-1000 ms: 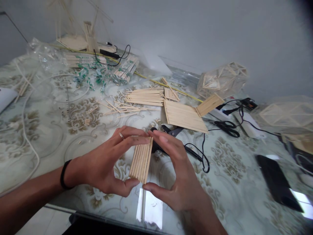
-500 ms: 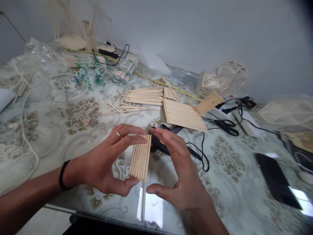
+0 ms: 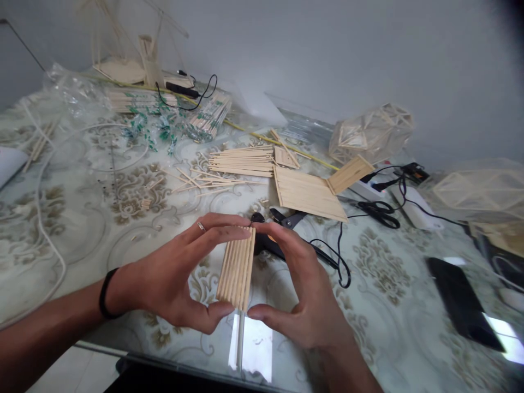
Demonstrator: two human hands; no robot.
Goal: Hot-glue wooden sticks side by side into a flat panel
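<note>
A small panel of thin wooden sticks [image 3: 235, 267], laid side by side, is held tilted above the glass-topped table. My left hand [image 3: 184, 273] pinches it by its two ends, thumb on the near end and fingers over the far end. At the panel's right edge, my right hand [image 3: 301, 284] has its fingertips on the far corner and its thumb against the near corner. Just behind the hands lies a black tool [image 3: 272, 245], partly hidden, with grey-and-black cutters [image 3: 290, 219] beside it.
Farther back lie a larger stick board [image 3: 309, 191], loose sticks [image 3: 241, 161] and wrapped stick bundles [image 3: 208, 117]. On the right are a black phone [image 3: 464, 300], a power strip [image 3: 413, 204] and coiled black cable [image 3: 379, 213]. A white cord [image 3: 39, 202] curves along the left.
My right hand has closed in on the panel, its fingertips and thumb now meeting the right edge. The panel has shifted slightly toward me and right; my left hand keeps its hold.
</note>
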